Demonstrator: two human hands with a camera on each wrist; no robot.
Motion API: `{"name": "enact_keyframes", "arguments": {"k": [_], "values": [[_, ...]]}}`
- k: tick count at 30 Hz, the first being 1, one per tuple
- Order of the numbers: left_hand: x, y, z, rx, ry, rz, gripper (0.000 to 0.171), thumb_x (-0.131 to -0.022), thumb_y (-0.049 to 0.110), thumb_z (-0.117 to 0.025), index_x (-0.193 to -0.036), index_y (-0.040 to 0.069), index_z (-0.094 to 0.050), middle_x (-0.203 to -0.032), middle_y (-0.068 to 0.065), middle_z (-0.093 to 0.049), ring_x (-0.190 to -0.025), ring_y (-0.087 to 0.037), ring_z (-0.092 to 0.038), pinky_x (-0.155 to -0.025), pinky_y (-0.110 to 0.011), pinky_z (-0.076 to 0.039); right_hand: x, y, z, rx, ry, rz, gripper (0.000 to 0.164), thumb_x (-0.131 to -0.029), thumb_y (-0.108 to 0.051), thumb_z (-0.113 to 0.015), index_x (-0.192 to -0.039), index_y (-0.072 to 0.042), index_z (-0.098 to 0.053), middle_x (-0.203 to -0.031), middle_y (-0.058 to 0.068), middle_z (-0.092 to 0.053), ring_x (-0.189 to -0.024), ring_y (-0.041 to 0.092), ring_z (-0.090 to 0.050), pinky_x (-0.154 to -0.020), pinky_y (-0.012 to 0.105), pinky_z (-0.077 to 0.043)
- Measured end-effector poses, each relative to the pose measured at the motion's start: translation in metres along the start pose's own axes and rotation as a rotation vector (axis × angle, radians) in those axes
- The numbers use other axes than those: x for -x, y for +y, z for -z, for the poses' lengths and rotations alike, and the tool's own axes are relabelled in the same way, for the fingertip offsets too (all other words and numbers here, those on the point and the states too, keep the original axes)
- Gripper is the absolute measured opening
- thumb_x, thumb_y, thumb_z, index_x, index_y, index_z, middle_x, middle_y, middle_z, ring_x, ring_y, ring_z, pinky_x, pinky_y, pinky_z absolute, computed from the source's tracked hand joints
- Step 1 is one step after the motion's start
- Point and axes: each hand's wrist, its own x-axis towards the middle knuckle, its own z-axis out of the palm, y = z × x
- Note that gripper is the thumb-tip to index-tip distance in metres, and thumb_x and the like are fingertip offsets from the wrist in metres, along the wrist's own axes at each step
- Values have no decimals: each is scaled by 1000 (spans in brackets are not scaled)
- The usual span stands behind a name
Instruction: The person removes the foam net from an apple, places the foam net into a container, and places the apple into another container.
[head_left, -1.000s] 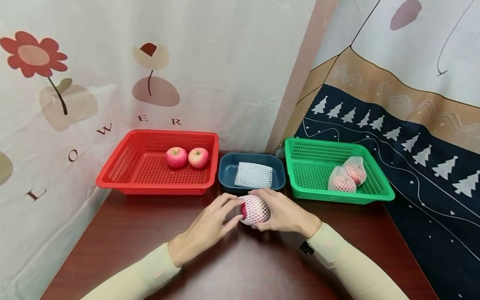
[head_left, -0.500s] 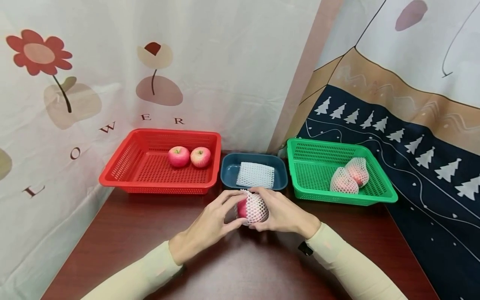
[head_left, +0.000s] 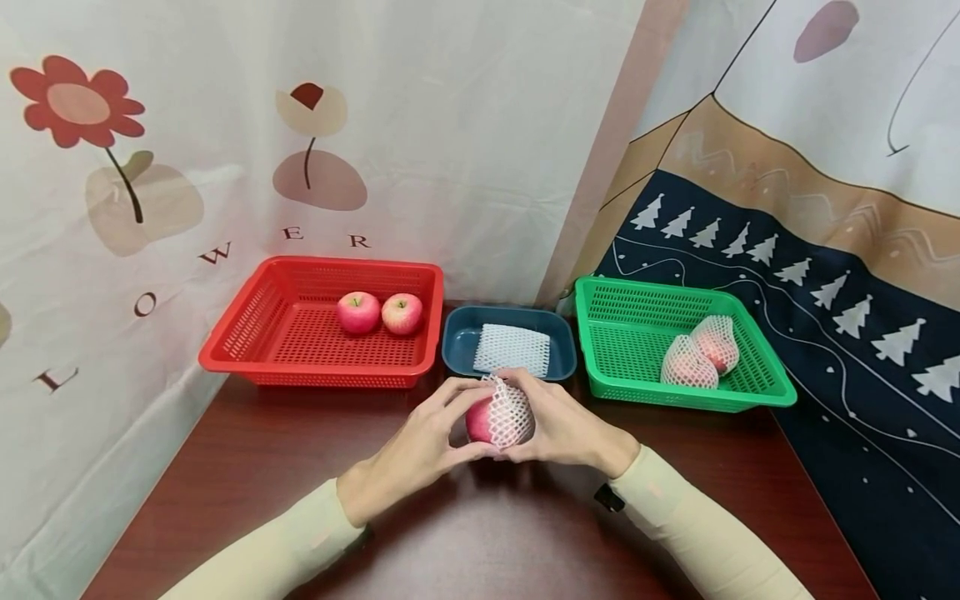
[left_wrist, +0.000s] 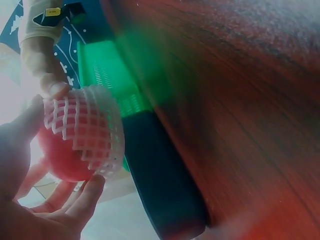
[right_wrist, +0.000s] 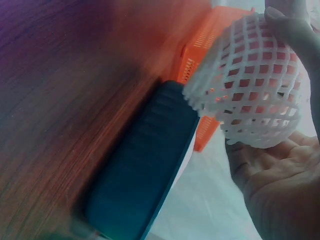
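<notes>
A red apple [head_left: 477, 422] partly covered by a white foam net sleeve [head_left: 510, 417] is between both hands, over the table in front of the small blue tray. From the left side, my left hand [head_left: 420, 433] holds the apple with thumb and fingers curved round its bare red part; its fingertips reach the net's edge. My right hand [head_left: 573, 427] grips the sleeved side, thumb low and fingers above. In the left wrist view the net [left_wrist: 85, 125] covers one side of the apple and its far end flares loosely past the fruit. The right palm is partly hidden behind the sleeve.
A red basket [head_left: 247, 367] with two bare apples [head_left: 358, 312] stands at back left. Behind the hands, the blue tray [head_left: 457, 329] holds flat white foam nets [head_left: 512, 350]. At the right, a green basket [head_left: 615, 333] contains two netted apples [head_left: 688, 362].
More bare red skin shows on the apple's left side now, and the net's edge sits farther right on it. The left fingers have closed in nearer to the right hand. Baskets and tray stay put.
</notes>
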Motion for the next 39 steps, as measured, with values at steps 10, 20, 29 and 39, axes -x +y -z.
{"name": "enact_keyframes", "arguments": {"k": [10,20,29,39], "values": [[-3,3,1,12,3,19,87,-84,34,-108,-159,16,-67,-148,-10,-68,-136,-22,-71,-108,-37,-69,-3,-5,0,15,30,57,108,-83,-32,-109,-168,-12,-45,-162,6,-64,-136,21,-73,-109,38,-69],[0,3,1,46,-8,97,80,-87,26,-106,-156,16,-69,-149,-9,-63,-139,-23,-67,-109,-37,-69,-2,0,7,61,-7,94,105,-85,-38,-106,-171,-12,-52,-165,9,-67,-147,25,-70,-120,46,-64],[0,3,4,36,14,124,79,-84,26,-108,-153,18,-71,-148,-8,-62,-135,-22,-68,-109,-40,-68,3,7,24,101,45,138,52,-98,-21,-93,-148,-9,-80,-140,7,-85,-124,22,-83,-106,40,-71],[2,0,7,14,17,145,72,-85,29,-107,-148,20,-74,-147,-6,-62,-135,-21,-66,-109,-41,-68,7,10,28,152,101,82,25,-102,-22,-92,-126,-22,-87,-116,-7,-88,-97,4,-77,-87,30,-70]]}}
